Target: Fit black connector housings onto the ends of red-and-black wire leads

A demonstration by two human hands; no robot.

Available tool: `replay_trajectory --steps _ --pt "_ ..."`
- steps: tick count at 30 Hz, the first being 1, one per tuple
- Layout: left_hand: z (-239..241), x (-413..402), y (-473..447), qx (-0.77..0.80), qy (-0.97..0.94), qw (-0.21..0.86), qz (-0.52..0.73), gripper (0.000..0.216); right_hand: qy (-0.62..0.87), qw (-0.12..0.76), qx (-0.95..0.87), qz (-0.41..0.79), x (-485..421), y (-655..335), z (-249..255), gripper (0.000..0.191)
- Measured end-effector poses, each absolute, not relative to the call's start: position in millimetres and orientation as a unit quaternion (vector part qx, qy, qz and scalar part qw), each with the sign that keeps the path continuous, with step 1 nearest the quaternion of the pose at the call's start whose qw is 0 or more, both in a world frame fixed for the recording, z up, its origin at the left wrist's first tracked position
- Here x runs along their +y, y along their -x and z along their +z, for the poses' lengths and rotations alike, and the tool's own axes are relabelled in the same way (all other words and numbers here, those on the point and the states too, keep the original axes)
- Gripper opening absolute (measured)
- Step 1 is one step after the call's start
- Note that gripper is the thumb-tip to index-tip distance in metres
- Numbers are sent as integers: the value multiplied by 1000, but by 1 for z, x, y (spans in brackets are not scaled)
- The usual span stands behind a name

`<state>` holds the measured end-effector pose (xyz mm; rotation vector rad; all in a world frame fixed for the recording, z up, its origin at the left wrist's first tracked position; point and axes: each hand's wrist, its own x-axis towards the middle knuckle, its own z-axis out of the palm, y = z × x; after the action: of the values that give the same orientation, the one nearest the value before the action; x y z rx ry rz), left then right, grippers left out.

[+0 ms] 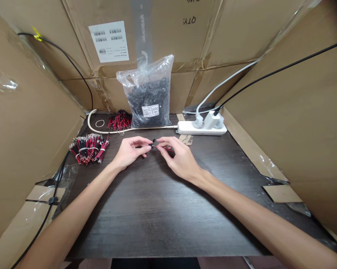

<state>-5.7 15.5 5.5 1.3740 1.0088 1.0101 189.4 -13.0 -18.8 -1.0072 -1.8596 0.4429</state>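
Observation:
Over the dark tabletop (pixel 157 209) my two hands meet, fingertips almost touching. My left hand (pixel 130 151) pinches a small black connector (pixel 151 144) between thumb and fingers. In the fingers of my right hand (pixel 178 155) are thin red and black wires (pixel 168 150) that run towards the connector. Whether the wires sit inside the connector is too small to tell. Left of my left hand lie bundles of red and black wires (pixel 90 149), tied with white bands. Behind them rests a loose pile of red and black wires with black ends (pixel 120 121).
A clear plastic bag of small black parts (pixel 150 97) stands against the cardboard wall (pixel 168 37). At the back right is a white power strip (pixel 202 128) with plugs in it. Its white cord (pixel 107 132) crosses the table. Cardboard walls close off both sides.

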Motion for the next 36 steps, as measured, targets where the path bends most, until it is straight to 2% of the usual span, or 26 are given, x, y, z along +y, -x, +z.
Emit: replay_trajectory --steps 36 --pt "5 14 6 448 -595 543 387 34 404 473 -761 183 -13 -189 -17 19"
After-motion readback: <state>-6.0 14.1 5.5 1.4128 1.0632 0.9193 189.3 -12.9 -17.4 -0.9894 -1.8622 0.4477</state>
